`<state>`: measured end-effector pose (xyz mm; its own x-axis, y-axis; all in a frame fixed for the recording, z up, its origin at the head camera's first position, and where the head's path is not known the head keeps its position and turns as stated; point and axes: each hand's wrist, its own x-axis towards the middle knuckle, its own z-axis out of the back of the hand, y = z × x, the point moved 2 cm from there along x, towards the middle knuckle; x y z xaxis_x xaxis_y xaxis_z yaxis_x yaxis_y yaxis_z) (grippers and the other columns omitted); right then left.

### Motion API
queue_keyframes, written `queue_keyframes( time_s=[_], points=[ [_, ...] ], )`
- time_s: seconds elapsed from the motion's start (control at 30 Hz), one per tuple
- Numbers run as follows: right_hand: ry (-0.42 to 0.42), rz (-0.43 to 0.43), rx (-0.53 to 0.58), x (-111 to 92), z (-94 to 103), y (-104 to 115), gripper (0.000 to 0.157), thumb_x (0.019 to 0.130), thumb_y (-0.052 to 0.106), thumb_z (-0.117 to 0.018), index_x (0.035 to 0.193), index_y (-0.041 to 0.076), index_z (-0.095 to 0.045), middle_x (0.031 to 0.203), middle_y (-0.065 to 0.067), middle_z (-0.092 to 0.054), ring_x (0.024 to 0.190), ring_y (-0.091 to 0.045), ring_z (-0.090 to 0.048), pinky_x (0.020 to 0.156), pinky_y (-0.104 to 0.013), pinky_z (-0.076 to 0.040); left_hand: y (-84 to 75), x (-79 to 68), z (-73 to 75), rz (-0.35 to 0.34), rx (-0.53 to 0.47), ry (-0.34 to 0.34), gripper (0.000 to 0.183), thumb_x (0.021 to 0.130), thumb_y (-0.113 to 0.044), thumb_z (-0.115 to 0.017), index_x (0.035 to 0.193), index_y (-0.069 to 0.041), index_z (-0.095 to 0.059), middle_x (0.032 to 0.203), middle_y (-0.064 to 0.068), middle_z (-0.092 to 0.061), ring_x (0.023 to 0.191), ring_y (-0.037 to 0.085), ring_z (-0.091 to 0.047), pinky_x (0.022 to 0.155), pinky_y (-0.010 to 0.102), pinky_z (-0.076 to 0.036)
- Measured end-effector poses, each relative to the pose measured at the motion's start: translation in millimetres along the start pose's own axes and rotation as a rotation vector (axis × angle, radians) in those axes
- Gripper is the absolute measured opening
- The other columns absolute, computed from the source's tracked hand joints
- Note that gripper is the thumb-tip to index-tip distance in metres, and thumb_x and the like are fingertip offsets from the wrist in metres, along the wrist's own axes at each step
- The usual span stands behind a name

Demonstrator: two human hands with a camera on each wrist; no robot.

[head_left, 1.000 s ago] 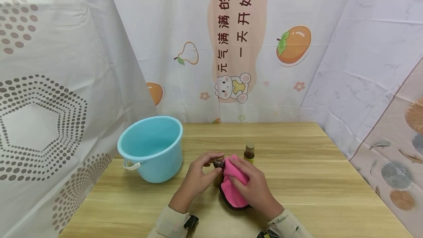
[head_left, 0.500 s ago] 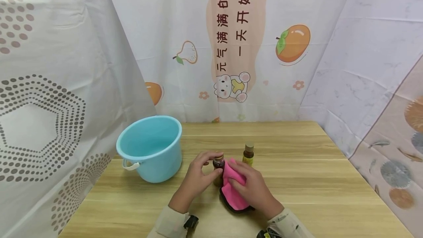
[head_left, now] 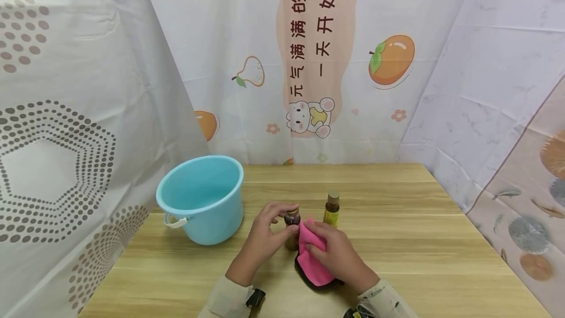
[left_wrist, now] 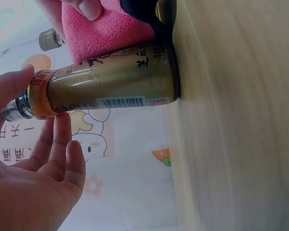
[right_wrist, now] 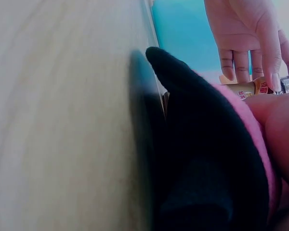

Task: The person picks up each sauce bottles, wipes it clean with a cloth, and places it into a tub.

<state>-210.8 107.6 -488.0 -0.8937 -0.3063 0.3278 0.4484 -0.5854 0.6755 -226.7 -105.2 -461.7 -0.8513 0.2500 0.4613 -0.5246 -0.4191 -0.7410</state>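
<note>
My left hand (head_left: pixel 260 237) pinches the neck of a sesame oil bottle (left_wrist: pixel 111 84) between thumb and fingers. The bottle stands upright on the table, with a gold label, barcode and orange neck band. In my right hand (head_left: pixel 342 256) is a cleaning cloth (head_left: pixel 315 264), pink on one side and black on the other. Its pink side lies against the bottle's right side in the left wrist view. The black side (right_wrist: pixel 202 134) hangs close to the tabletop and fills much of the right wrist view.
A second dark bottle (head_left: pixel 332 212) with a yellow label and a tan cap stands just behind my right hand. A light blue bucket (head_left: pixel 220 222) with a white handle is at the left. The wooden table (head_left: pixel 410 239) ends at a printed curtain (head_left: pixel 353 146).
The right hand and cloth have slid slightly down and toward me along the bottle, showing more of the yellow-labelled bottle behind. My left hand keeps its grip on the neck.
</note>
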Motion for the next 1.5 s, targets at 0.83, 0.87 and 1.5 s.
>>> queue_keyframes(
  time_s=[0.83,0.87,1.5],
  points=[
    [-0.175,0.192,0.046,1.9,6.9,4.9,0.056,0.086,0.019,-0.086,0.139,0.017,-0.068,0.141,-0.003,-0.065,0.121,-0.02,-0.067,0.09,-0.036,-0.061,-0.2,1.2,3.0,-0.046,0.003,0.008,0.043,0.095,-0.024,-0.077,0.136,-0.028,-0.066,0.133,-0.015,-0.066,0.112,0.01,-0.066,0.092,0.052,-0.055],
    [-0.187,0.204,0.047,1.9,7.0,4.7,0.056,0.086,0.019,-0.086,0.139,0.016,-0.068,0.141,-0.003,-0.065,0.122,-0.021,-0.066,0.091,-0.036,-0.061,0.2,1.3,2.8,-0.043,-0.006,0.011,0.043,0.095,-0.024,-0.077,0.136,-0.028,-0.067,0.133,-0.015,-0.066,0.112,0.009,-0.066,0.093,0.053,-0.055],
    [-0.168,0.208,0.067,2.0,7.5,0.6,0.057,0.088,0.018,-0.084,0.142,0.019,-0.065,0.143,-0.005,-0.063,0.121,-0.02,-0.066,0.09,-0.033,-0.061,-0.1,0.6,-0.8,0.019,-0.05,0.023,0.047,0.091,-0.029,-0.081,0.134,-0.04,-0.065,0.132,-0.016,-0.061,0.114,0.01,-0.062,0.098,0.056,-0.05]
  ],
)
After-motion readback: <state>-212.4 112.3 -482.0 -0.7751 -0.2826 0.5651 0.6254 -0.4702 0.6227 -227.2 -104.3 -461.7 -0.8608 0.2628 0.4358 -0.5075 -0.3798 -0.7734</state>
